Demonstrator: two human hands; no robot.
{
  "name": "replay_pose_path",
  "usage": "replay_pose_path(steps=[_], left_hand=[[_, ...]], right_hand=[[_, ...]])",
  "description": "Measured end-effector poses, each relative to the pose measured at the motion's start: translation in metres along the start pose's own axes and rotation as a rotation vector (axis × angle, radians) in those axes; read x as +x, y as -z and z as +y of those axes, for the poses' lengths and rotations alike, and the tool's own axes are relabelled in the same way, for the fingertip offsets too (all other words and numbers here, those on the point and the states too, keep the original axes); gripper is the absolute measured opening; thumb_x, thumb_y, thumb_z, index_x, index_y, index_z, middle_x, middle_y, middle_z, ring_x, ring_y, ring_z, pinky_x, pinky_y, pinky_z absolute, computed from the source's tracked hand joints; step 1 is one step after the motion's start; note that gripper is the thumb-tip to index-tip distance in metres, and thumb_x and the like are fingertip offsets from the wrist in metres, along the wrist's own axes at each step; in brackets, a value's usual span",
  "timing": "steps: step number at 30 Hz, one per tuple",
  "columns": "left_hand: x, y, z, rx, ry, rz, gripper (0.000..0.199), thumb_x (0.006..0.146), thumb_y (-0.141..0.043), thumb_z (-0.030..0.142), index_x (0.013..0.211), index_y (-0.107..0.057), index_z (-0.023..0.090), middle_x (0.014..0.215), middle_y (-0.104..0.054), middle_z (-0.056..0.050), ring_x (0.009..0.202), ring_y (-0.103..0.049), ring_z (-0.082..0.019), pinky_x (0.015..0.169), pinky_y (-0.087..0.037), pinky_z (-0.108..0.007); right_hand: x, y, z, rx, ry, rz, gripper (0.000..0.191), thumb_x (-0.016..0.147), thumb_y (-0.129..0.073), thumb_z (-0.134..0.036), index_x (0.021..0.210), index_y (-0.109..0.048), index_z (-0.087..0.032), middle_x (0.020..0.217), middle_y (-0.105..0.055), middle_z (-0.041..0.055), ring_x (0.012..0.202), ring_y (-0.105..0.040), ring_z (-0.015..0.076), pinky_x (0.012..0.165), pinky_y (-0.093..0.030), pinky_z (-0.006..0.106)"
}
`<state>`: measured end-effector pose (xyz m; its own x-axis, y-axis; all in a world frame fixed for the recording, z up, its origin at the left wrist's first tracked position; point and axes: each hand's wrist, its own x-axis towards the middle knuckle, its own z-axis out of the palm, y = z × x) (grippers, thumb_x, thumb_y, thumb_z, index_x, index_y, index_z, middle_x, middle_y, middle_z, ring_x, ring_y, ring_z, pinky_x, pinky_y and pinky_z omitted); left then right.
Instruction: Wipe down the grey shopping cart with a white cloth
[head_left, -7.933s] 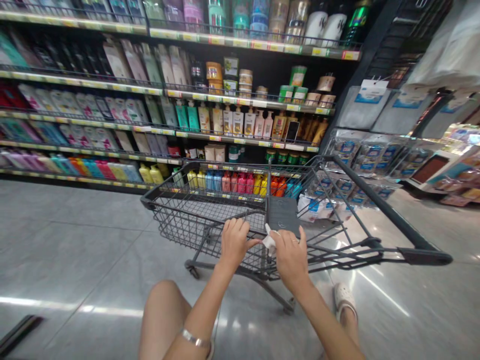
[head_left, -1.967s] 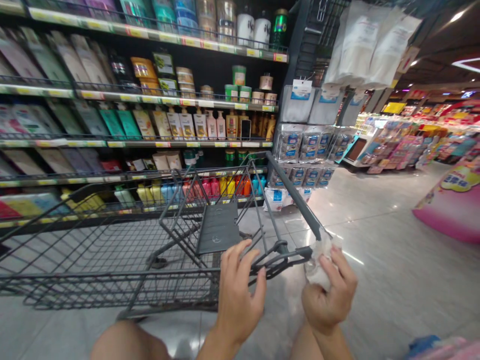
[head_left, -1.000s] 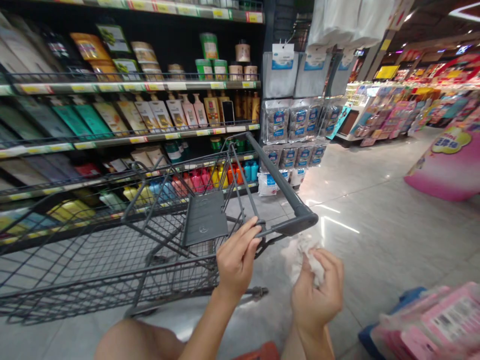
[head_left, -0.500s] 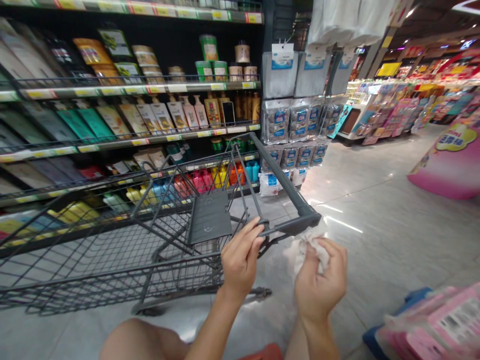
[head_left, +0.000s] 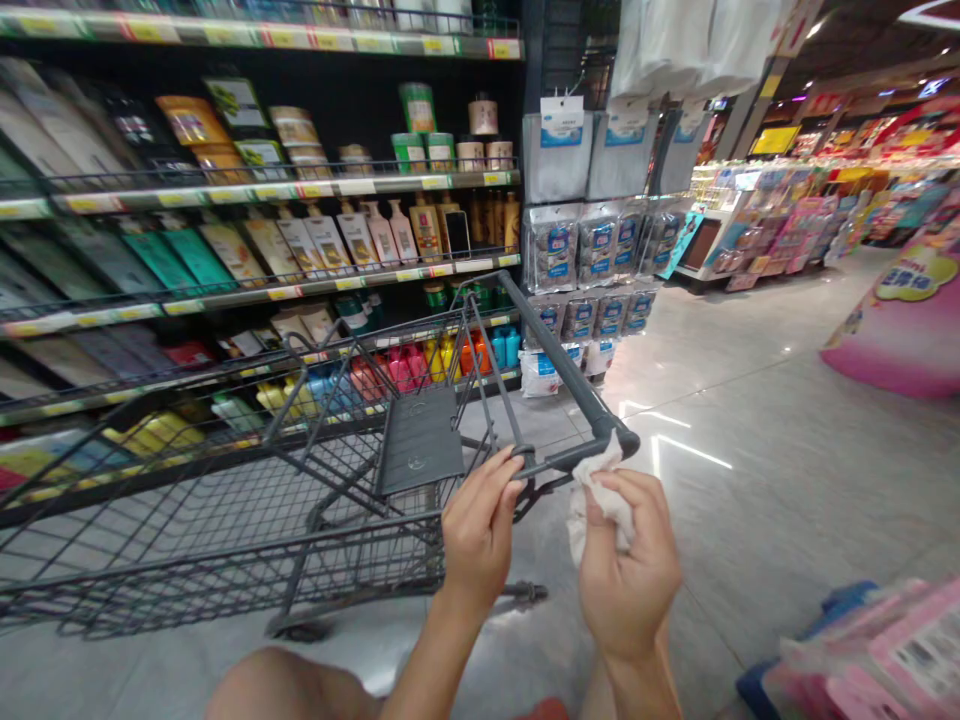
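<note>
A dark grey shopping cart (head_left: 420, 435) stands before me, its handlebar (head_left: 559, 360) running up toward the shelves. My left hand (head_left: 480, 520) has its fingers closed on the cart's frame, near the joint below the handle. In my right hand (head_left: 630, 560), a crumpled white wipe (head_left: 600, 500) is pinched between thumb and fingers. The wipe lies against the rounded handle corner at the cart's near right end. Wire mesh forms the basket, and a flat grey child-seat panel (head_left: 420, 440) sits inside it.
Shelves (head_left: 285, 190) of bottles and jars line the left and back. Hanging packets (head_left: 555, 245) cover the shelf end. A pink display (head_left: 900, 320) stands at right, and pink packages (head_left: 885, 650) lie at lower right. Shiny grey floor (head_left: 757, 440) extends between them.
My right hand has moved slightly left with the wipe, which now sits nearer the handle corner's underside and front. My left hand stays on the frame.
</note>
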<state>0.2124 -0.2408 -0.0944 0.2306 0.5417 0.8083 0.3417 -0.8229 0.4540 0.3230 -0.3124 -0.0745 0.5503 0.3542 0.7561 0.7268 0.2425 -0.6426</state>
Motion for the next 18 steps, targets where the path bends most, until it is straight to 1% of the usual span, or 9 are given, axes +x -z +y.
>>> replay_pose_path(steps=[3, 4, 6, 8, 10, 12, 13, 16, 18], left_hand=[[-0.002, -0.001, -0.001, -0.023, -0.035, 0.041, 0.026, 0.089, -0.051, 0.011, 0.109, -0.065, 0.018, 0.106, -0.072, -0.006, 0.105, -0.066, -0.015, 0.102, -0.049, -0.034], [-0.002, -0.001, -0.001, -0.028, -0.039, 0.051, 0.026, 0.088, -0.051, 0.01, 0.109, -0.065, 0.017, 0.105, -0.073, -0.006, 0.106, -0.065, -0.015, 0.103, -0.048, -0.035], [-0.003, -0.001, -0.001, -0.021, -0.026, 0.048, 0.025, 0.088, -0.052, 0.01, 0.109, -0.065, 0.017, 0.106, -0.072, -0.007, 0.108, -0.065, -0.015, 0.102, -0.048, -0.032], [-0.003, -0.001, 0.0, -0.011, 0.003, 0.029, 0.025, 0.088, -0.053, 0.01, 0.108, -0.066, 0.017, 0.108, -0.072, -0.007, 0.107, -0.065, -0.015, 0.1, -0.05, -0.028], [-0.003, 0.0, 0.001, -0.016, 0.025, 0.02, 0.024, 0.088, -0.053, 0.012, 0.108, -0.066, 0.017, 0.108, -0.072, -0.007, 0.105, -0.066, -0.014, 0.1, -0.049, -0.028], [-0.002, 0.0, 0.002, -0.03, 0.042, 0.022, 0.023, 0.089, -0.053, 0.013, 0.107, -0.067, 0.017, 0.108, -0.072, -0.007, 0.104, -0.066, -0.014, 0.099, -0.05, -0.028], [-0.001, 0.001, 0.002, -0.037, 0.051, 0.023, 0.023, 0.089, -0.053, 0.014, 0.106, -0.067, 0.018, 0.108, -0.072, -0.006, 0.104, -0.066, -0.014, 0.099, -0.05, -0.027], [0.001, 0.004, 0.003, -0.06, 0.083, -0.009, 0.022, 0.089, -0.053, 0.016, 0.106, -0.067, 0.018, 0.108, -0.072, -0.006, 0.103, -0.066, -0.013, 0.096, -0.051, -0.025], [0.002, 0.008, 0.003, -0.064, 0.092, -0.061, 0.023, 0.09, -0.051, 0.017, 0.107, -0.067, 0.019, 0.109, -0.072, -0.005, 0.104, -0.066, -0.012, 0.096, -0.051, -0.024]], right_hand=[[0.014, 0.004, 0.008, -0.095, 0.059, 0.134, 0.016, 0.083, -0.05, -0.008, 0.092, -0.06, -0.017, 0.086, -0.059, 0.0035, 0.084, -0.058, 0.0171, 0.08, -0.046, 0.034], [0.02, 0.003, 0.011, -0.13, 0.084, 0.174, 0.016, 0.082, -0.052, -0.008, 0.092, -0.06, -0.017, 0.086, -0.058, 0.0035, 0.084, -0.058, 0.017, 0.08, -0.046, 0.034], [0.032, 0.0, 0.016, -0.174, 0.122, 0.225, 0.017, 0.08, -0.053, -0.006, 0.091, -0.061, -0.016, 0.086, -0.058, 0.004, 0.084, -0.058, 0.0172, 0.081, -0.047, 0.036], [0.043, -0.004, 0.018, -0.186, 0.142, 0.249, 0.02, 0.078, -0.052, -0.004, 0.092, -0.062, -0.016, 0.094, -0.06, 0.0069, 0.09, -0.06, 0.0194, 0.085, -0.048, 0.04], [0.049, -0.008, 0.017, -0.173, 0.166, 0.237, 0.024, 0.078, -0.049, -0.003, 0.092, -0.063, -0.016, 0.107, -0.063, 0.0109, 0.105, -0.059, 0.0238, 0.093, -0.045, 0.047], [0.051, -0.009, 0.016, -0.123, 0.208, 0.162, 0.029, 0.079, -0.044, -0.002, 0.095, -0.064, -0.017, 0.116, -0.063, 0.0116, 0.118, -0.055, 0.0264, 0.1, -0.041, 0.052], [0.049, -0.008, 0.016, -0.092, 0.229, 0.104, 0.033, 0.08, -0.042, -0.002, 0.098, -0.064, -0.017, 0.117, -0.063, 0.0108, 0.12, -0.054, 0.0261, 0.102, -0.04, 0.053], [0.042, 0.001, 0.019, -0.062, 0.266, -0.113, 0.038, 0.08, -0.043, -0.005, 0.111, -0.06, -0.018, 0.118, -0.061, 0.0101, 0.119, -0.054, 0.0247, 0.101, -0.042, 0.052], [0.036, 0.011, 0.024, -0.114, 0.283, -0.265, 0.046, 0.08, -0.045, -0.01, 0.124, -0.053, -0.017, 0.127, -0.053, 0.0131, 0.125, -0.047, 0.0268, 0.104, -0.039, 0.054]])
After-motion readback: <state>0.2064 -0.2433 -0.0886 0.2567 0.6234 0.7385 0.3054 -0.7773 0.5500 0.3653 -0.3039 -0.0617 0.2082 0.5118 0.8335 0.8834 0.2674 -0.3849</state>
